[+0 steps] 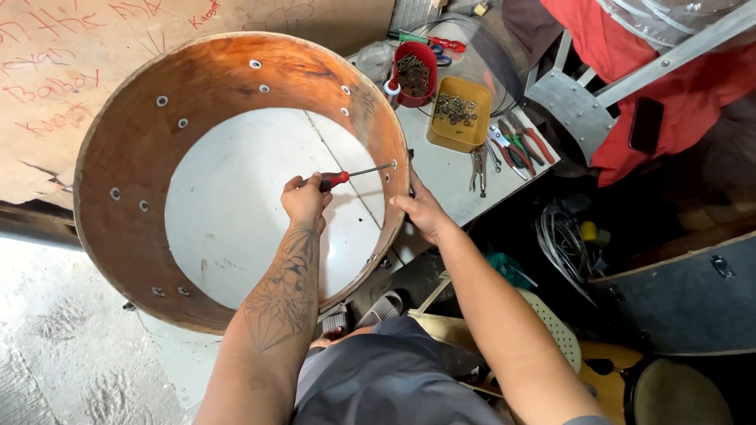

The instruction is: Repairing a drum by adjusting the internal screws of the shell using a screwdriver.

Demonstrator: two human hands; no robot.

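A large round wooden drum shell (118,236) lies open side up on a white table (441,169). Small metal-ringed holes dot its inner wall. My left hand (305,201) reaches inside the shell and grips a screwdriver (350,175) with a red and black handle. Its shaft points right, tip at a hole in the shell's right wall. My right hand (421,211) presses on the outside of that wall, just opposite the tip; whatever it holds there is hidden.
At the back right of the table stand a red cup (416,75) and a yellow tray (458,114), both with small metal parts. Pliers (516,145) lie beside them. A coil of wire (563,240) and a dark case (677,295) sit on the right.
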